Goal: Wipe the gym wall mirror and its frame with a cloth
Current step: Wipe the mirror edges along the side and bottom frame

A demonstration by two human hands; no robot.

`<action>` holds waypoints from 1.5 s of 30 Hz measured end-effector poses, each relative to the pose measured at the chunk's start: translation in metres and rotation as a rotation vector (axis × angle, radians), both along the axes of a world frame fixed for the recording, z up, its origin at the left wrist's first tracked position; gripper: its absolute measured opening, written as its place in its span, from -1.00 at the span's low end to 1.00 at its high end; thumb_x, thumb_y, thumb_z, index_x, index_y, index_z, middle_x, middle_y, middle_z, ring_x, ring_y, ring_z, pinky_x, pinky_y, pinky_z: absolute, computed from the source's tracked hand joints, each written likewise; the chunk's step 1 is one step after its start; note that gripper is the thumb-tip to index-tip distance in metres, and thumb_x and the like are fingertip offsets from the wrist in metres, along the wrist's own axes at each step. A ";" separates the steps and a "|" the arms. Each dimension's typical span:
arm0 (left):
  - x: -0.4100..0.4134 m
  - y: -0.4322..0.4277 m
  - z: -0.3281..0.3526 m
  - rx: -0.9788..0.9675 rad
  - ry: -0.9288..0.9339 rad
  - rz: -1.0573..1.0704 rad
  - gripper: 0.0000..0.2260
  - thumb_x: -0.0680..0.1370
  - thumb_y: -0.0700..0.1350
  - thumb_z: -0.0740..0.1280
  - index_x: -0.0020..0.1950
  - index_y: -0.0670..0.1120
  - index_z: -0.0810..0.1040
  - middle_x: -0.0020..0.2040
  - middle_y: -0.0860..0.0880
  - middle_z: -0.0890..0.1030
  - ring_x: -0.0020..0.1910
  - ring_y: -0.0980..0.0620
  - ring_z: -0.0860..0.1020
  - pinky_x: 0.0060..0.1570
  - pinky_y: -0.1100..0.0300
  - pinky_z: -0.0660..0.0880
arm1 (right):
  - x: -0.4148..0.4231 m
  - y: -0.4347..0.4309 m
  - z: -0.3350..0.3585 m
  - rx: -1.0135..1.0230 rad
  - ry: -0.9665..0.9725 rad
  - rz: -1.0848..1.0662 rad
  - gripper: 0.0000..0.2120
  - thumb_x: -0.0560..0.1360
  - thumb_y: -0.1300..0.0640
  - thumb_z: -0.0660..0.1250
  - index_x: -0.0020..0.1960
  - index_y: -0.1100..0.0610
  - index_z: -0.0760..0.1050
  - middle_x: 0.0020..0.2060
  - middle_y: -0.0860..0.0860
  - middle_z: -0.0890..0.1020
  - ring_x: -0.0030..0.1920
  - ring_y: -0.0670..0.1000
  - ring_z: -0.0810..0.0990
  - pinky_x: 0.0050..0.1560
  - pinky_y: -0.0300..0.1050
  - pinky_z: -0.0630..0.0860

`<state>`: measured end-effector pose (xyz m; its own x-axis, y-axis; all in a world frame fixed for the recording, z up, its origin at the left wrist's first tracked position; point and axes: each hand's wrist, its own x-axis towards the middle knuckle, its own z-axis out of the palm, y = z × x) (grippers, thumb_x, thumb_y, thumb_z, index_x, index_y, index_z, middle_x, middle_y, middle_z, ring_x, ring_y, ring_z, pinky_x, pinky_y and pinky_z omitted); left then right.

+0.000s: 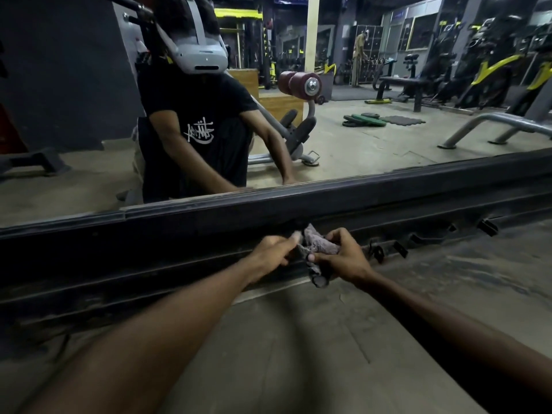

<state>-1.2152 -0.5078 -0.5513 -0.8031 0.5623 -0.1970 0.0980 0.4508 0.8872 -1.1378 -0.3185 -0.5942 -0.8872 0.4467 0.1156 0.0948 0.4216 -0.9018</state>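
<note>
Both arms reach forward and the two hands meet low down, at the dark bottom frame (209,234) of the wall mirror (373,138). Between them they hold a small grey-purple cloth (318,245), bunched up and pressed against the frame.

The left hand (273,252) has its fingers curled closed on the left edge of the cloth. The right hand (343,258) pinches the other side, thumb tip showing on the near face of the cloth and fingers bent over the top. A dark, rolled end of the cloth hangs down just below the right hand, over the lower lip of the frame.

Right of the right hand, a row of small black brackets (400,249) sticks out along the frame. The concrete floor (298,339) lies beneath both forearms.

Above the hands, the glass reflects the person in a black printed shirt (194,130), leaning forward, with gym machines, a bench (403,83) and weight plates (364,119) behind.
</note>
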 end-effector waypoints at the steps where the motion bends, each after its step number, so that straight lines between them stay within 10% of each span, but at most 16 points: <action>1: 0.000 0.006 0.004 0.012 -0.053 0.027 -0.68 0.62 0.23 0.29 0.03 -0.01 0.62 -0.01 0.01 0.67 0.02 -0.01 0.64 -0.06 0.12 0.52 | -0.001 -0.005 0.003 -0.002 0.000 0.047 -0.43 0.19 0.01 0.71 -0.02 0.07 0.41 -0.08 0.02 0.62 -0.10 0.00 0.63 -0.11 0.14 0.65; 5: -0.005 0.004 0.005 -0.019 -0.081 0.129 -0.84 0.56 0.03 0.47 -0.09 -0.05 0.65 -0.14 -0.04 0.68 -0.13 0.01 0.62 -0.08 0.10 0.54 | -0.005 -0.013 0.016 -0.070 -0.058 0.234 -0.50 0.28 0.17 0.70 0.08 0.16 0.49 -0.06 0.07 0.67 -0.11 0.03 0.67 -0.18 0.06 0.67; 8: -0.011 -0.008 0.004 0.015 -0.166 0.182 -0.94 0.52 -0.23 0.45 -0.09 -0.08 0.67 -0.15 -0.09 0.68 -0.15 -0.03 0.63 -0.10 0.09 0.60 | -0.005 -0.014 0.026 -0.231 -0.133 0.251 -0.40 0.30 -0.08 0.67 0.19 0.17 0.53 -0.01 0.12 0.71 -0.11 0.06 0.71 -0.20 -0.01 0.63; 12: -0.018 -0.023 0.001 0.080 -0.317 0.083 -0.76 0.49 -0.38 0.37 0.02 -0.08 0.68 -0.02 -0.14 0.68 0.04 -0.12 0.63 0.11 -0.08 0.62 | -0.001 -0.019 0.035 -0.134 -0.235 0.283 -0.84 0.57 0.10 0.45 -0.02 0.21 0.64 -0.19 0.09 0.70 -0.24 0.01 0.66 -0.17 -0.03 0.62; 19: -0.015 -0.041 0.024 -0.479 0.017 -0.167 -0.90 0.44 -0.25 0.38 -0.27 -0.11 0.56 -0.40 -0.03 0.57 -0.44 0.05 0.51 -0.39 0.22 0.42 | -0.017 -0.032 0.051 0.530 -0.249 0.142 -0.84 0.56 0.03 0.42 -0.15 0.07 0.59 -0.20 0.00 0.66 -0.15 0.00 0.65 -0.07 0.02 0.64; 23: -0.023 -0.045 0.025 -0.235 -0.069 -0.213 -0.59 0.36 -0.18 0.51 0.21 -0.10 0.63 0.00 -0.07 0.70 -0.03 -0.04 0.66 -0.12 0.17 0.56 | -0.021 -0.040 0.056 0.220 -0.228 0.402 -0.87 0.55 0.16 0.47 -0.14 0.18 0.60 -0.28 0.00 0.64 -0.26 -0.07 0.59 -0.22 -0.09 0.58; 29: -0.033 -0.041 0.023 -0.080 -0.004 -0.081 -0.89 0.48 -0.24 0.52 0.00 -0.18 0.72 -0.06 -0.12 0.74 -0.04 -0.07 0.69 0.10 0.04 0.62 | -0.028 -0.033 0.073 -0.031 -0.308 0.402 -0.83 0.48 0.12 0.55 -0.07 0.22 0.65 -0.21 0.11 0.66 -0.19 0.06 0.61 -0.17 -0.06 0.58; 33: -0.037 -0.047 0.019 -0.027 -0.089 0.068 -0.86 0.51 -0.25 0.48 0.04 -0.25 0.69 -0.03 -0.17 0.74 0.01 -0.12 0.71 0.20 -0.07 0.61 | -0.024 -0.024 0.068 0.006 -0.547 0.468 -0.31 0.08 -0.21 0.72 -0.04 0.27 0.68 -0.11 0.18 0.68 -0.11 0.16 0.57 -0.01 0.01 0.48; 40: -0.043 -0.062 0.011 -0.351 0.035 -0.036 -0.86 0.56 -0.10 0.48 0.05 -0.13 0.65 -0.02 -0.06 0.69 -0.05 0.01 0.64 -0.02 0.14 0.59 | -0.018 -0.019 0.070 0.159 -0.425 0.167 -0.69 0.43 -0.03 0.59 -0.12 0.23 0.65 -0.28 0.07 0.64 -0.27 -0.01 0.59 -0.28 -0.17 0.51; 45: -0.036 -0.058 0.010 -0.349 -0.079 -0.018 -0.73 0.54 0.09 0.48 0.11 -0.06 0.68 -0.08 -0.02 0.75 -0.13 0.05 0.67 -0.05 0.10 0.51 | -0.021 -0.022 0.071 0.069 -0.382 0.296 -0.93 0.44 0.18 0.58 -0.14 0.08 0.70 -0.23 0.03 0.73 -0.19 -0.01 0.69 -0.12 -0.11 0.65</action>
<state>-1.2514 -0.5655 -0.5411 -0.7685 0.4641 -0.4404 0.0462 0.7267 0.6854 -1.1592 -0.3403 -0.5235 -0.9597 0.1719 -0.2225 0.2806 0.5381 -0.7948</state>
